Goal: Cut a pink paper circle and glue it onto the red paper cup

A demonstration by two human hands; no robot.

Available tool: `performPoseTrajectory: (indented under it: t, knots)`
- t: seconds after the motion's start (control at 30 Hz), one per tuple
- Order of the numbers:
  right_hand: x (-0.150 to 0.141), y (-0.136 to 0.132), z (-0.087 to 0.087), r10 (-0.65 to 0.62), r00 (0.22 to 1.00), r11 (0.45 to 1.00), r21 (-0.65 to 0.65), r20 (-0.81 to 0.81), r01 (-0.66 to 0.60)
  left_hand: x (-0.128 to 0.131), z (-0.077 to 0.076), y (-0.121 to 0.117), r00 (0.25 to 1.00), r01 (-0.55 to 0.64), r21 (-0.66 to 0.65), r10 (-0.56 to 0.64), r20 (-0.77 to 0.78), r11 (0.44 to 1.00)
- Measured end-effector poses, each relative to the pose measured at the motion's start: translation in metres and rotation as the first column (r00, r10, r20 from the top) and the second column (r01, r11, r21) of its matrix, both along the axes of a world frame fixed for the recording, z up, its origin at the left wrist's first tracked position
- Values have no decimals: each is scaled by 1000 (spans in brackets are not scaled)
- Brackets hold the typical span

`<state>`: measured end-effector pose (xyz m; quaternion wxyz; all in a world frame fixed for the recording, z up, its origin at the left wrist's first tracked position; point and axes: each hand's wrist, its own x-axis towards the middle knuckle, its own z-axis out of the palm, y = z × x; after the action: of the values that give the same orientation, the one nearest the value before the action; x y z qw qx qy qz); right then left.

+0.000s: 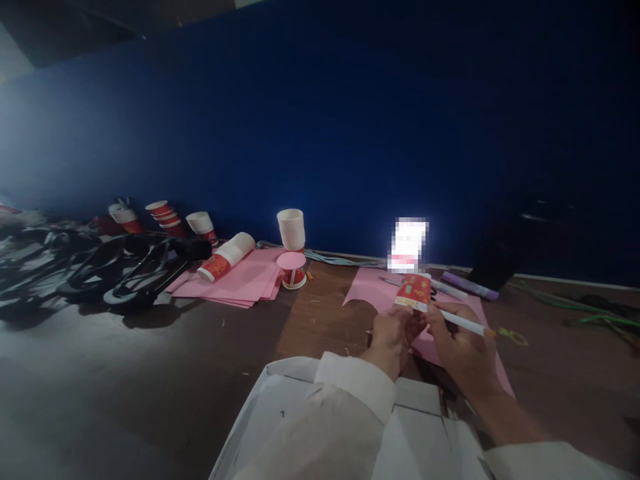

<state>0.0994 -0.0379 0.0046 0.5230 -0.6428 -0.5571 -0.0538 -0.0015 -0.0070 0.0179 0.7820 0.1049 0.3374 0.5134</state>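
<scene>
On the table (320, 320) lies a pink sheet (367, 287), and above it our left hand (393, 333) grips the cup (417, 287), our right hand (457, 343) the stick (465, 323), apparently marking or trimming the cup, which next calls for a steady hold.

Loose off-white cloth left sleeve (325, 433), wide plain cuff (356, 385); bare left hand (389, 333) just beyond cuff; right of cuff: matching right sleeve (550, 461), forearm showing, bare right hand (457, 343)
</scene>
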Motion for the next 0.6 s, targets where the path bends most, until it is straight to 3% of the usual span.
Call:
performPoseTrajectory:
  t: [0.3,0.6]
  knots:
    - [-1,0,0,0,999,1000,14,34,0,2,-12,3,999,22,107,-26,39,994]
    - [-2,-3,6,-29,995,1000,7,91,28,0,-3,1,999,9,77,-12,37,997]
